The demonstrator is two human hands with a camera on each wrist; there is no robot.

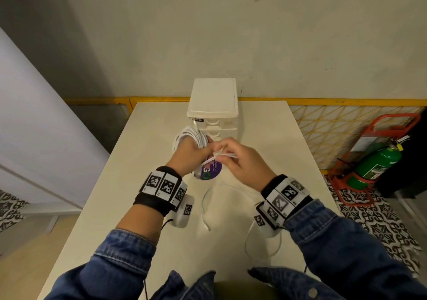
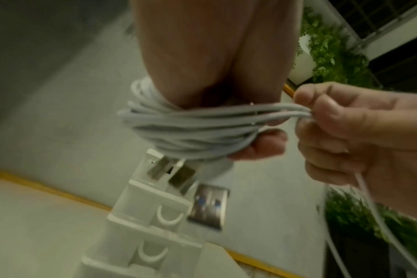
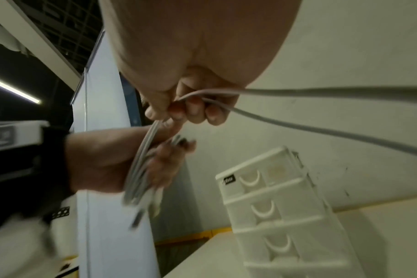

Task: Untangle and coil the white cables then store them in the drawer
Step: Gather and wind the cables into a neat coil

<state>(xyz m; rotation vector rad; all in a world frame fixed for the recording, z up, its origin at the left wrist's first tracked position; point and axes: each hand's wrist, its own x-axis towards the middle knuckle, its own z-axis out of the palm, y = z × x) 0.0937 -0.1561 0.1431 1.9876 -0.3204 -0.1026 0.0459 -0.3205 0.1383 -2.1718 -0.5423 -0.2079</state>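
My left hand point(image 1: 191, 153) holds a bundle of coiled white cable point(image 1: 188, 136) in front of the drawer unit; in the left wrist view the coil point(image 2: 186, 129) wraps round the fingers and metal USB plugs point(image 2: 208, 206) dangle below it. My right hand point(image 1: 239, 161) pinches strands of the cable point(image 1: 225, 156) right beside the left hand. The right wrist view shows those fingers point(image 3: 191, 111) curled on the strands, with loose cable point(image 3: 321, 129) trailing away. A slack length of white cable point(image 1: 204, 207) lies on the table below my wrists. The white drawer unit point(image 1: 213, 105) has all its drawers closed.
A round purple label point(image 1: 211, 170) lies on the cream table point(image 1: 115, 184) under my hands. A yellow rail and mesh fence point(image 1: 346, 124) run behind the table. A green fire extinguisher point(image 1: 376, 163) in a red stand sits on the floor at right.
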